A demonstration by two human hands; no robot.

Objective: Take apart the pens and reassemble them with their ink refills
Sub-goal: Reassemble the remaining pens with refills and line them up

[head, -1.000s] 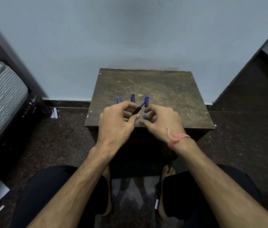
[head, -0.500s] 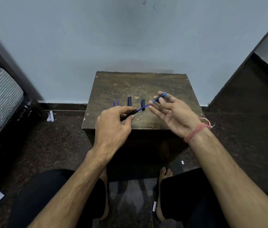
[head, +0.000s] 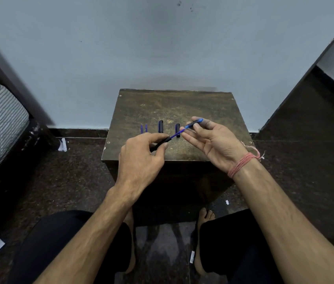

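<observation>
Left hand [head: 141, 158] fingers clamp the black barrel [head: 160, 144]; right hand [head: 213, 140] fingers pinch the thin, bendy refill [head: 179, 133] by its stiffer tip end.

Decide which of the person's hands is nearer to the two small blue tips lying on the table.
Left. The left hand is just below the blue tips; the right hand is farther, beyond both dark caps.

The far half of the table [head: 174, 105], toward the top of the frame, lies bare and open. Mid-frame, two blue tips [head: 143, 128] and two dark caps [head: 160, 126] form a row, with both hands crowding the near edge.
</observation>
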